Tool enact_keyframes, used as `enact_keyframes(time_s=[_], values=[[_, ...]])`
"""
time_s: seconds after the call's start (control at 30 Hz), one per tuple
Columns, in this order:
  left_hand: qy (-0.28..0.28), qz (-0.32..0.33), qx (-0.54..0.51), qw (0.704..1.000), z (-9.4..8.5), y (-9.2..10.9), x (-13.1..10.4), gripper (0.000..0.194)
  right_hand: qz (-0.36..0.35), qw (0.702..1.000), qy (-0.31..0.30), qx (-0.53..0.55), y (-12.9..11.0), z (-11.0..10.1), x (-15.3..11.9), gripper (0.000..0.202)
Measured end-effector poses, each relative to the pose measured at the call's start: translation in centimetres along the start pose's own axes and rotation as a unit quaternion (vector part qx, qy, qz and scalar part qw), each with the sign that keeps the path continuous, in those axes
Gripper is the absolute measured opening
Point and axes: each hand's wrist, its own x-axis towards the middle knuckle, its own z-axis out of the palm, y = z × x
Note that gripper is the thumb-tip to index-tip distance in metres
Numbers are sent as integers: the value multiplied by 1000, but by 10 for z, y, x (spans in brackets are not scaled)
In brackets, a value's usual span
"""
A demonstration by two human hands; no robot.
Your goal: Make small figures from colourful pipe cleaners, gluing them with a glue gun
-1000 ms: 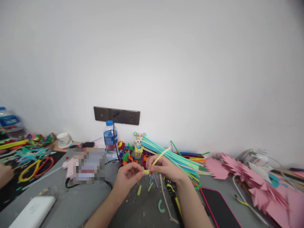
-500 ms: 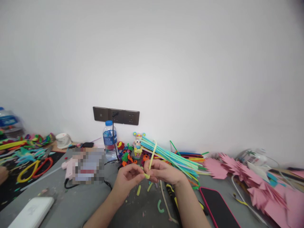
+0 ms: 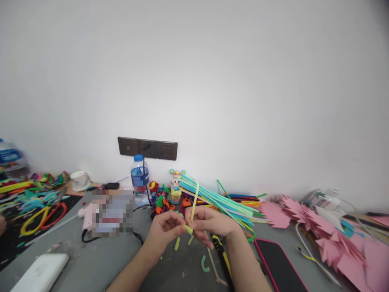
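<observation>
A pale yellow pipe cleaner [image 3: 196,198] is bent sharply between my hands, its long end standing up and curving over at the top. My left hand [image 3: 165,231] pinches the short bent part between thumb and fingertips. Thumb and forefinger of my right hand [image 3: 209,223] grip it close to the bend, while the lower fingers hang looser. Beneath the hands lie a short yellow piece [image 3: 177,243] and a curved green piece [image 3: 205,263]. Next to my right wrist is a black-and-yellow handled tool [image 3: 221,255], partly covered by the forearm.
Blue-green pipe cleaners [image 3: 219,198] lie bundled behind my hands, beside a small colourful figure [image 3: 175,186] and a water bottle [image 3: 139,178]. A phone [image 3: 281,265] and pink folded paper [image 3: 328,231] are on the right. Leftward are a pink glue gun [image 3: 88,215] and a white box-shaped device [image 3: 41,271].
The lower fingers of my right hand have loosened and spread downward. The yellow pipe cleaner's upright end has shifted slightly left; both hands still pinch it.
</observation>
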Motion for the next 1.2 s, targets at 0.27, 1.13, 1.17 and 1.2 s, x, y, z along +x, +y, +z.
enact_keyframes(time_s=[0.27,1.13,1.17,1.2], values=[[-61,-12,53,997,1,-4,1,29,-39,996,56,-59,-9,2,-15,31],[49,-71,-53,995,2,7,1,42,-65,928,248,-270,-21,28,10,20],[42,-72,-62,995,2,7,1,43,-68,929,247,-265,-21,28,10,20],[35,-72,-67,995,2,5,2,42,-71,930,246,-263,-20,28,10,20]])
